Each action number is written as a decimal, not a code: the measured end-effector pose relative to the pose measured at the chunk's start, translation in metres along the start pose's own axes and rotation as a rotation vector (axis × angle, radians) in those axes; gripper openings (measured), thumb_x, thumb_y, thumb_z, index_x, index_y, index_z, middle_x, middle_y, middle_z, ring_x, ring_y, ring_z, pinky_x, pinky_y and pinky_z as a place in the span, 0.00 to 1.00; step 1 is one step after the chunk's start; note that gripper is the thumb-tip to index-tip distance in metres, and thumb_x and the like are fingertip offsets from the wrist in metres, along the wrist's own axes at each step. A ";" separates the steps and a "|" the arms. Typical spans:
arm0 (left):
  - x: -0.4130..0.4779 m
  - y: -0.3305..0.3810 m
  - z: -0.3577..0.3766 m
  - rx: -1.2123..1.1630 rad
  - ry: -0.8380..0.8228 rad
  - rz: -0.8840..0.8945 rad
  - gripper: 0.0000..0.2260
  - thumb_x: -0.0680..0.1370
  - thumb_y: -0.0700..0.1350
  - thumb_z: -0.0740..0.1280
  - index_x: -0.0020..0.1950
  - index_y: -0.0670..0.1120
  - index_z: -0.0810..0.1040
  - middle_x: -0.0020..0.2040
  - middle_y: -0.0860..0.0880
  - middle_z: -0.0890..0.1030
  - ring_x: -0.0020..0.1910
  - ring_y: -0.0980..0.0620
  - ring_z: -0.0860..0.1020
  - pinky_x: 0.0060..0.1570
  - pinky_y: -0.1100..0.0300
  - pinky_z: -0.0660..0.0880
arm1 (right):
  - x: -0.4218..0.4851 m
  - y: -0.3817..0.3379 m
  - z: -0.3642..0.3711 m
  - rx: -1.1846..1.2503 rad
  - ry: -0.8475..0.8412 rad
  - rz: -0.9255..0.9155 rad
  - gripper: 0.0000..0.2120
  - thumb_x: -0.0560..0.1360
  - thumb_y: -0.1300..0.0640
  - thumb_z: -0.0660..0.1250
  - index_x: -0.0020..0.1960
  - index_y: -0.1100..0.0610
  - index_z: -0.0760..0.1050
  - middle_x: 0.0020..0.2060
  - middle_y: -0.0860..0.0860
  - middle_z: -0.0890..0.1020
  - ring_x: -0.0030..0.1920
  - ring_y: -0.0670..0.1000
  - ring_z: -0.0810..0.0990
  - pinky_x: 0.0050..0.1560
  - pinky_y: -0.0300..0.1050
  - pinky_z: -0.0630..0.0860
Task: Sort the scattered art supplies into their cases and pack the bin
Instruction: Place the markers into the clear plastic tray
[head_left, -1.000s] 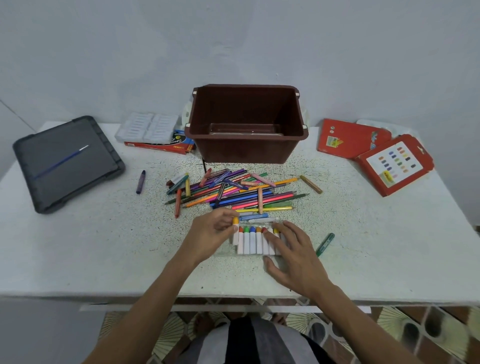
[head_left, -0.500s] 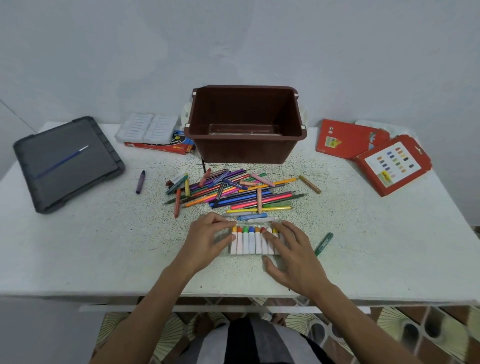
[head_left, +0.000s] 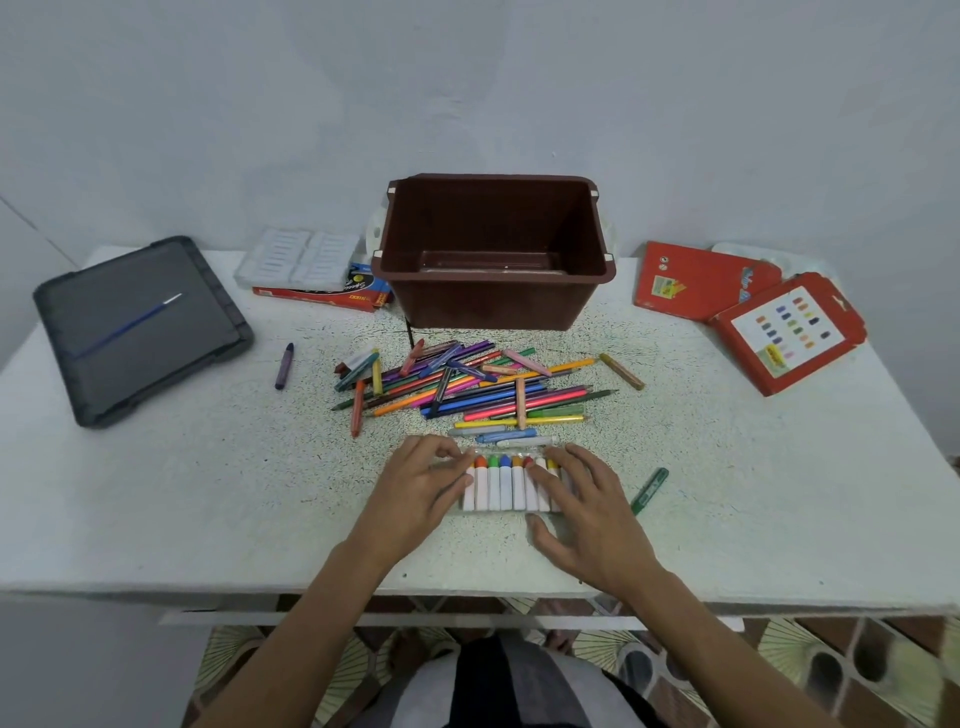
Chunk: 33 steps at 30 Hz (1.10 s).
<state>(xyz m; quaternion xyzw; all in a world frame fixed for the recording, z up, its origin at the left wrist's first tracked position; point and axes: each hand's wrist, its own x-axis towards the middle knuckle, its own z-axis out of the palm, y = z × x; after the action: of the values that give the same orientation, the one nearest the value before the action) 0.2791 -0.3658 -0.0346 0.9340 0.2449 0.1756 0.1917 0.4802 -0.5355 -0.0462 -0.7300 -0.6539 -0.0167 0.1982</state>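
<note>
Head view: the left hand (head_left: 415, 488) lies with its fingers (head_left: 448, 462) loosely bent on the left end of a shallow clear case (head_left: 498, 506). The right hand (head_left: 592, 514) lays spread, nearly straight fingers (head_left: 563, 462) over the case's right end, thumb at its near edge. Neither hand visibly lifts anything; both press and steady the case, which sits well in front of the brown bin (head_left: 498, 306), nearest the person.

Inside it stands a tight row of stubby white-barrelled crayons (head_left: 492, 486) with coloured tips, so this set looks nearly sorted.

Much seems left. Between case and bin sprawls a loose pile of pencils and pens (head_left: 467, 387), slim smooth sticks crossing at all angles. Stray paper-wrapped crayons lie out from the bin's front: a purple one (head_left: 283, 366) to the left, an olive one (head_left: 622, 371) and a green one (head_left: 649, 490) to the right.

The bin, hard glossy plastic with a rolled rim, appears to hold almost nothing. Right of it lie two flat red card boxes (head_left: 696, 283), one showing a colour chart. Left of it, a ribbed clear tray (head_left: 298, 257) rests on a red box, and farther left a matte grey lid (head_left: 140, 332) carries a thin blue brush (head_left: 130, 325). All of it rests on the speckled pale worktop (head_left: 208, 493).
</note>
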 end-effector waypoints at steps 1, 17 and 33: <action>-0.001 0.000 0.001 0.009 0.011 0.005 0.18 0.81 0.53 0.59 0.67 0.48 0.79 0.56 0.52 0.75 0.56 0.53 0.71 0.53 0.56 0.73 | 0.000 0.000 0.000 0.000 0.001 -0.002 0.26 0.76 0.43 0.65 0.70 0.54 0.72 0.68 0.55 0.73 0.71 0.59 0.67 0.68 0.59 0.69; 0.058 -0.049 -0.045 0.090 0.392 -0.328 0.08 0.78 0.39 0.68 0.56 0.43 0.82 0.49 0.43 0.81 0.44 0.48 0.75 0.44 0.54 0.73 | 0.000 0.001 0.001 0.004 0.002 -0.002 0.26 0.76 0.43 0.65 0.70 0.54 0.72 0.69 0.55 0.72 0.71 0.59 0.67 0.69 0.59 0.68; 0.107 -0.099 -0.079 0.311 -0.051 -0.811 0.08 0.78 0.41 0.62 0.47 0.44 0.81 0.49 0.44 0.81 0.50 0.41 0.77 0.50 0.50 0.67 | 0.000 0.001 0.003 0.017 0.015 -0.004 0.26 0.77 0.43 0.65 0.70 0.55 0.73 0.69 0.55 0.72 0.71 0.59 0.67 0.67 0.59 0.68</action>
<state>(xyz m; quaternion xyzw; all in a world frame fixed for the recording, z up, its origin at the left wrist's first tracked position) 0.2949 -0.2081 0.0149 0.7841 0.6106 0.0240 0.1083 0.4807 -0.5350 -0.0491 -0.7269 -0.6539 -0.0170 0.2090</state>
